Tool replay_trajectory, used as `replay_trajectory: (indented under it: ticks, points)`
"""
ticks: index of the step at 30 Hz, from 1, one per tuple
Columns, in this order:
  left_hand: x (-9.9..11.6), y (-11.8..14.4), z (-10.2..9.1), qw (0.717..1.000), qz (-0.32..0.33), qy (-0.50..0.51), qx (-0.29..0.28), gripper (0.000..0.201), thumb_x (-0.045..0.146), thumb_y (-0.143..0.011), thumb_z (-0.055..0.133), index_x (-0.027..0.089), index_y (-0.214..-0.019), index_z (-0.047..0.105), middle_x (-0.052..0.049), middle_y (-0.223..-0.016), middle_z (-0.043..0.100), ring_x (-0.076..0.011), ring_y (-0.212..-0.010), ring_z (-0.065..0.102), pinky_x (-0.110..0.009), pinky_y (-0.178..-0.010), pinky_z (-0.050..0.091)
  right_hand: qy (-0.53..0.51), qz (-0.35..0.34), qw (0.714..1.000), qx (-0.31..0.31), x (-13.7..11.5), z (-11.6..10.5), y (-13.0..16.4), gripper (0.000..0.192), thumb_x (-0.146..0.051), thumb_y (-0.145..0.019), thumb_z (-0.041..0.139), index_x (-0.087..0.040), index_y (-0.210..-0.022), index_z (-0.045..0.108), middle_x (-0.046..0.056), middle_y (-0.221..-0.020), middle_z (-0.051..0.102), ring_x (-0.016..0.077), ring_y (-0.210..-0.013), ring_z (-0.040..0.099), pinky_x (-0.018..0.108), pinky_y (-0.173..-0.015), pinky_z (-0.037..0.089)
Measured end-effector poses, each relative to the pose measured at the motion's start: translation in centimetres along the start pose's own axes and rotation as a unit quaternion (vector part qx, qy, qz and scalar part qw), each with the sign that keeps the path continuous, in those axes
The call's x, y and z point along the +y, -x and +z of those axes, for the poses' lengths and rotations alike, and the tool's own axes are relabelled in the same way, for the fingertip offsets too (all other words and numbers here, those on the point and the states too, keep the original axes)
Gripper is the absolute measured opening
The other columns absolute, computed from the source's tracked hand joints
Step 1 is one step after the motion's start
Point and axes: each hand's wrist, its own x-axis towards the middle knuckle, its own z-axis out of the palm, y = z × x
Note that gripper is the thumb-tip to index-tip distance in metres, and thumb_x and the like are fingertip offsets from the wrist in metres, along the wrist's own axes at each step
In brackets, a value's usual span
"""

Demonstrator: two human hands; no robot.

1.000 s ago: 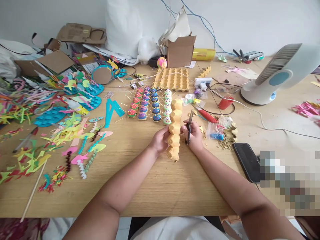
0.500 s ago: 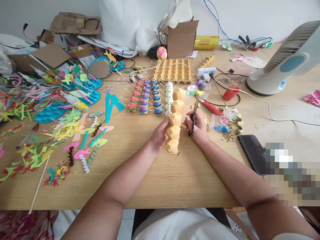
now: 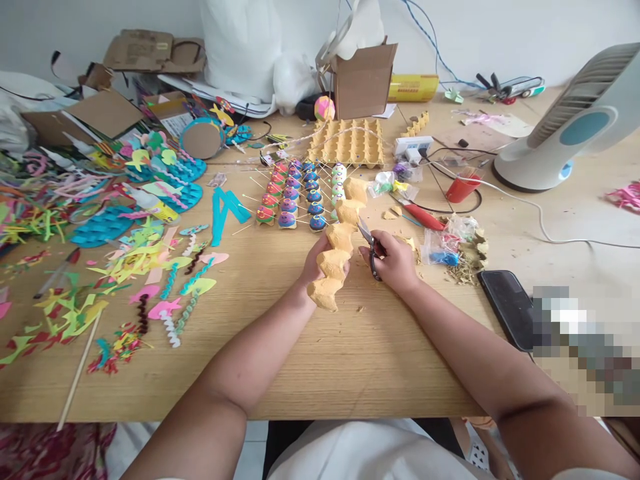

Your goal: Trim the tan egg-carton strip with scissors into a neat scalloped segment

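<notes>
Left hand [image 3: 314, 261] gripping egg-carton strip [image 3: 337, 247], tilting over worktop [image 3: 330, 360] middle; right hand [image 3: 395, 261] clutching scissors [image 3: 369, 243], blades touching strip, I'm seeing.

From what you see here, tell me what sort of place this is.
Probably a home craft table: painted egg-carton figures in rows, coloured foam cut-outs, and the hands cutting an egg-carton strip with scissors.

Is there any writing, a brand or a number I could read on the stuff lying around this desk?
Nothing reads clearly.
Yellow box at the back: a line of red print, too blurred to read.
Flattened cardboard at the back left: dark print, too small to read.
Egg carton strip in the left hand and scissors in the right hand: no text.
</notes>
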Motion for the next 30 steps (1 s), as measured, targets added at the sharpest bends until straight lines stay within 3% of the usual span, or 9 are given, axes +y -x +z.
replay_trajectory:
  ticks: [5,10,19,30]
  points:
    - [0.3,-0.7,-1.1,0.994,-0.020,0.099,-0.039,0.031,0.040,-0.106,0.056,0.021,-0.080,0.060,0.003,-0.059,0.057,-0.0065,-0.046,0.050,-0.010,-0.038,0.039,0.043,-0.056,0.997,-0.006,0.0,-0.1,-0.1,0.029,-0.049,-0.096,0.064,-0.022,-0.105,0.070,0.003,-0.072,0.068,0.0199,-0.068,0.062,0.030,-0.064,0.042]
    - [0.3,-0.7,-1.1,0.996,-0.012,0.081,-0.028,0.026,0.042,-0.106,0.055,0.022,-0.091,0.066,0.003,-0.060,0.057,-0.0071,-0.046,0.048,-0.011,-0.036,0.038,0.089,-0.113,0.990,-0.010,-0.6,-0.3,0.2,0.029,-0.048,-0.099,0.062,-0.022,-0.108,0.071,0.004,-0.076,0.071,0.0217,-0.074,0.064,0.032,-0.068,0.042]
    - [0.3,-0.7,-1.3,0.997,-0.012,0.068,-0.029,0.033,0.043,-0.106,0.053,0.022,-0.084,0.065,0.002,-0.060,0.058,-0.0074,-0.047,0.049,-0.012,-0.038,0.038,0.127,-0.083,0.988,-0.012,-1.2,-0.4,0.1,0.029,-0.049,-0.098,0.062,-0.022,-0.108,0.070,0.006,-0.079,0.073,0.0240,-0.078,0.063,0.034,-0.069,0.040]
    - [0.0,-0.5,-1.5,0.996,0.027,0.078,-0.035,0.030,0.037,-0.108,0.051,0.022,-0.087,0.068,0.003,-0.062,0.059,-0.0058,-0.049,0.050,-0.010,-0.040,0.035,0.166,-0.116,0.979,0.003,-0.7,-0.4,0.2,0.036,-0.052,-0.102,0.058,-0.021,-0.112,0.074,0.009,-0.083,0.076,0.0244,-0.079,0.063,0.035,-0.070,0.036]
